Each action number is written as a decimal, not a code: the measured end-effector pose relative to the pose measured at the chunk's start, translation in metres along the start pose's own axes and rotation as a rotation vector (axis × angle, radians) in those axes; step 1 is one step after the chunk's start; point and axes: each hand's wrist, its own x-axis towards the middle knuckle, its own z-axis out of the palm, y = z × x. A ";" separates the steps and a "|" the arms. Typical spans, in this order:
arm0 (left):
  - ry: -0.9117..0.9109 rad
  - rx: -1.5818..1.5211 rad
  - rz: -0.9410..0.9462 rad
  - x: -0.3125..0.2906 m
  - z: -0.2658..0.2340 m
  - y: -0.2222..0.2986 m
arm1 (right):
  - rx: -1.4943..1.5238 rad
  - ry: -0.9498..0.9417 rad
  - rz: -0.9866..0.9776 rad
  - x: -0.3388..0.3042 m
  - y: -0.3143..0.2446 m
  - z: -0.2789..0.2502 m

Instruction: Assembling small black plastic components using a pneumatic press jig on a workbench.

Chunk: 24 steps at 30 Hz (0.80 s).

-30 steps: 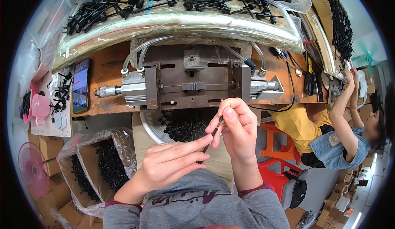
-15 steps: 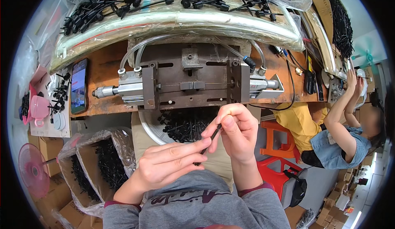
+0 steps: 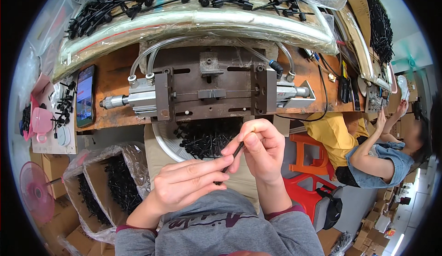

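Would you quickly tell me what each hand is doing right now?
Left hand: closed on the lower end of the thin black part.
Right hand: closed on the same part's upper end.

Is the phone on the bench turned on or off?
On: the phone lies flat on the bench and its screen glows with a picture.

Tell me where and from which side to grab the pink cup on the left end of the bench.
Take the pink cup by its handle, which sticks out on the side nearest the person, coming in from that near edge of the workbench. Small black parts lie loose on its right, so that side is crowded. Both the left hand and right hand hold a thin black rod.
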 end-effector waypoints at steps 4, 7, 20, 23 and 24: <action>0.011 0.032 0.047 0.000 0.002 0.002 | 0.105 0.047 0.094 -0.002 -0.006 0.003; 0.036 0.107 0.079 -0.001 0.007 0.005 | 0.039 0.036 0.082 -0.007 -0.009 0.001; 0.149 0.476 -0.003 0.007 0.018 -0.009 | -0.323 0.153 0.217 -0.019 -0.014 0.005; 0.119 0.677 0.014 0.015 0.024 -0.031 | -0.502 0.185 0.194 -0.022 -0.009 0.001; 0.116 0.702 0.003 0.017 0.026 -0.037 | -0.551 0.175 0.179 -0.024 -0.009 -0.002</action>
